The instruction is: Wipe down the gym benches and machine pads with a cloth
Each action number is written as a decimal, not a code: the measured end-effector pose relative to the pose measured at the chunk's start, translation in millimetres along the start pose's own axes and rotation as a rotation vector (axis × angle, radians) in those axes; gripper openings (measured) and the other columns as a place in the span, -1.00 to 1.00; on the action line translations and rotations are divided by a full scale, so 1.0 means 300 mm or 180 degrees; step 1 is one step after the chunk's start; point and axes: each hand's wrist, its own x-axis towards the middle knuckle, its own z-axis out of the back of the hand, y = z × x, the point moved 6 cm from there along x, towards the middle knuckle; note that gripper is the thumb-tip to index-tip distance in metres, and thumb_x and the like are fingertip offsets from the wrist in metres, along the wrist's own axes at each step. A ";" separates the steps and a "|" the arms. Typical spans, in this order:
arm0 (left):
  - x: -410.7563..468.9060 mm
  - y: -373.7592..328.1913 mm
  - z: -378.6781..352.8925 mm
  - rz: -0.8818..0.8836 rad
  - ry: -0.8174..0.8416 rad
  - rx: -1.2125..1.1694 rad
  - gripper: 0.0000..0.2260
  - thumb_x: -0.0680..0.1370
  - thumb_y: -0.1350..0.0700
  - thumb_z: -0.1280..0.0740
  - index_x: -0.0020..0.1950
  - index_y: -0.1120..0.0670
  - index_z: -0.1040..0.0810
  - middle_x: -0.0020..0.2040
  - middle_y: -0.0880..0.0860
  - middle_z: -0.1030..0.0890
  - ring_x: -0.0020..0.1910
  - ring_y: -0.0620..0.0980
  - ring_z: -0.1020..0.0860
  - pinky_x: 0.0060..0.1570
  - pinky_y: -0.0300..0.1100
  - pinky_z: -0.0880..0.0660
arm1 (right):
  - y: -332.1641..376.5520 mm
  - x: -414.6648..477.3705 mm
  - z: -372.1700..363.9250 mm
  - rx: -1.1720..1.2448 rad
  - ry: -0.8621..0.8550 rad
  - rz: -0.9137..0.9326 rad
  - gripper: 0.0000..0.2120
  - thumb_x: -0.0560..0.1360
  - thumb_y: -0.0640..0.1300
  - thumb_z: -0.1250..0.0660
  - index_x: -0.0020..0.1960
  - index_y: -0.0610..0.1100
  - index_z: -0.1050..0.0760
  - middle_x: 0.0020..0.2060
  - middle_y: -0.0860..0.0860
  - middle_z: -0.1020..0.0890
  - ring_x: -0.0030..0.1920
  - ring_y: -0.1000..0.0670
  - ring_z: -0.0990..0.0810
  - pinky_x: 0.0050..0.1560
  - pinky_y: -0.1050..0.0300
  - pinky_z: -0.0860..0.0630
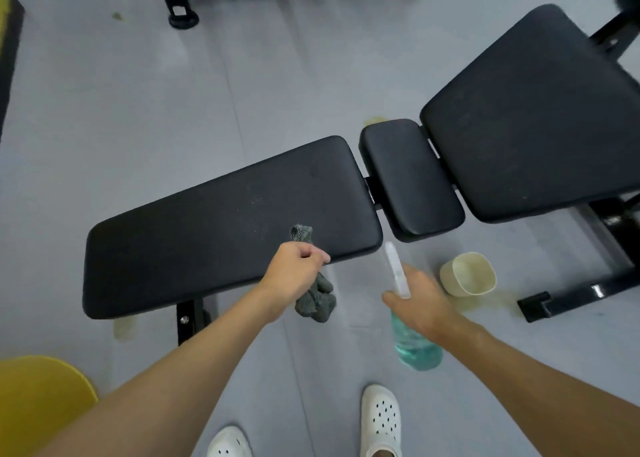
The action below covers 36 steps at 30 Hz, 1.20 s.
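A black gym bench fills the middle of the view: a long pad [221, 221] on the left, a small middle pad [410, 179] and a wide pad [540, 117] on the right. My left hand [294, 274] is at the long pad's near edge, shut on a grey cloth [315, 300] that hangs below the fist and sticks up above it. My right hand [420, 300] grips a clear spray bottle [417, 349] of blue-green liquid, its nozzle pointing toward the gap between the pads.
A beige cup [467, 274] stands on the grey floor right of my right hand, by the bench's black foot [554, 300]. Something yellow [38, 401] lies at the lower left. Another machine's frame [183, 9] stands at the top. My white shoes [381, 418] are below.
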 end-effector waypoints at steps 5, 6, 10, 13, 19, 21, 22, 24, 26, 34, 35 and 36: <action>0.105 0.049 -0.233 -0.0318 0.0525 0.0194 -0.80 0.63 0.28 -0.22 0.04 0.14 -0.64 -0.44 -0.05 -0.52 -0.54 -0.23 -0.45 -0.49 -0.40 -0.34 | -0.246 0.054 -0.061 0.0159 -0.0467 -0.0119 -0.82 0.45 -0.08 -0.39 -0.23 -0.16 -0.46 -0.32 -0.11 -0.50 -0.31 -0.07 -0.49 -0.25 -0.04 -0.51; 0.135 0.066 -0.286 -0.0411 0.0664 0.0281 -0.80 0.62 0.29 -0.22 0.05 0.15 -0.64 -0.39 -0.01 -0.56 -0.53 -0.25 -0.48 -0.48 -0.42 -0.37 | -0.299 0.084 -0.079 0.0025 -0.0600 -0.0162 -0.80 0.46 -0.01 -0.39 -0.15 -0.15 -0.52 -0.21 -0.11 -0.53 -0.22 -0.10 -0.54 -0.15 -0.08 -0.54; 0.292 0.177 -0.484 -0.0820 0.1163 0.0853 -0.77 0.62 0.28 -0.23 -0.02 0.04 -0.63 -0.13 0.11 -0.66 -0.34 -0.16 -0.57 -0.37 -0.33 -0.52 | -0.495 0.245 -0.189 -0.0211 -0.0732 -0.0353 -0.45 0.42 0.39 -0.25 -0.07 -0.12 -0.52 -0.09 -0.06 -0.49 -0.16 -0.10 -0.55 -0.11 -0.09 -0.55; 0.436 0.267 -0.607 -0.1067 0.1395 0.1120 -0.75 0.62 0.26 -0.23 -0.10 -0.04 -0.59 -0.07 0.14 -0.70 -0.22 -0.06 -0.65 -0.28 -0.22 -0.60 | -0.655 0.396 -0.297 -0.0037 -0.0907 -0.0490 -0.36 0.34 0.51 -0.19 -0.24 -0.12 -0.43 -0.22 -0.08 -0.51 -0.30 -0.08 -0.52 -0.29 -0.04 -0.49; 0.725 0.420 -0.785 -0.1471 0.1266 0.1471 -0.77 0.61 0.25 -0.25 -0.04 -0.04 -0.63 0.03 0.02 -0.66 0.04 -0.03 -0.63 0.17 -0.12 -0.56 | -0.852 0.619 -0.480 0.0016 -0.1321 -0.0813 -0.55 0.49 0.19 -0.39 -0.28 -0.09 -0.26 -0.19 -0.07 -0.40 -0.23 -0.10 -0.42 -0.25 0.08 -0.27; 0.793 0.471 -0.826 -0.1534 0.1284 0.1437 -0.76 0.61 0.25 -0.24 -0.04 -0.03 -0.63 -0.01 0.07 -0.67 -0.03 0.03 -0.67 0.07 -0.05 -0.62 | -0.919 0.679 -0.538 0.0098 -0.1443 -0.0963 -0.60 0.49 0.15 -0.40 -0.15 -0.13 -0.32 -0.13 -0.10 -0.42 -0.19 -0.10 -0.42 -0.20 0.07 -0.29; 0.823 0.488 -0.841 -0.1589 0.1291 0.1432 -0.76 0.61 0.26 -0.23 -0.04 -0.03 -0.63 -0.02 0.09 -0.67 -0.05 0.03 -0.67 0.03 -0.06 -0.64 | -0.943 0.706 -0.562 0.0110 -0.1501 -0.0995 -0.62 0.49 0.14 -0.40 -0.10 -0.14 -0.35 -0.10 -0.11 -0.43 -0.18 -0.09 -0.43 -0.19 0.07 -0.30; 0.868 0.511 -0.861 -0.1730 0.1264 0.1438 -0.76 0.61 0.27 -0.23 -0.02 -0.01 -0.64 -0.02 0.09 -0.66 -0.04 0.01 -0.66 0.02 -0.14 -0.62 | -0.984 0.742 -0.608 0.0196 -0.1548 -0.1084 -0.64 0.51 0.10 -0.40 0.02 -0.18 -0.45 -0.07 -0.10 -0.43 -0.16 -0.08 -0.44 -0.17 0.08 -0.31; 0.885 0.524 -0.871 -0.1793 0.1300 0.1346 -0.75 0.61 0.29 -0.22 0.00 0.02 -0.64 -0.03 0.09 -0.67 -0.03 0.00 -0.66 0.05 -0.17 -0.60 | -1.016 0.758 -0.645 0.0307 -0.1580 -0.1198 -0.61 0.52 0.06 -0.40 0.12 -0.24 -0.47 -0.05 -0.10 -0.43 -0.13 -0.08 -0.45 -0.15 0.10 -0.32; 0.720 0.427 -0.841 -0.2103 0.1677 0.1374 -0.72 0.60 0.29 -0.19 0.02 -0.01 -0.63 0.08 0.00 -0.63 0.05 -0.04 -0.60 -0.04 -0.39 -0.48 | -0.881 0.579 -0.566 0.1601 -0.1773 -0.1697 -0.61 0.55 -0.10 -0.27 0.34 -0.17 -0.35 0.24 -0.16 -0.48 0.12 -0.17 -0.55 0.09 -0.01 -0.52; 0.672 0.391 -0.836 -0.2216 0.1755 0.1332 -0.72 0.59 0.30 -0.19 0.02 0.00 -0.63 0.07 0.00 -0.64 0.03 -0.02 -0.61 -0.01 -0.31 -0.52 | -0.826 0.538 -0.548 0.2368 -0.1699 -0.1639 -0.63 0.57 0.01 -0.22 0.32 -0.09 -0.37 0.22 -0.13 -0.51 0.11 -0.17 -0.57 0.15 -0.09 -0.53; 0.620 0.348 -0.829 -0.2396 0.1842 0.1241 -0.71 0.58 0.32 -0.19 0.05 0.01 -0.62 0.05 0.00 -0.65 0.00 -0.01 -0.61 0.00 -0.24 -0.55 | -0.760 0.509 -0.537 0.3203 -0.1319 -0.1495 -0.63 0.57 0.13 -0.17 0.28 -0.05 -0.43 0.19 -0.13 -0.53 0.09 -0.19 -0.59 0.16 -0.19 -0.54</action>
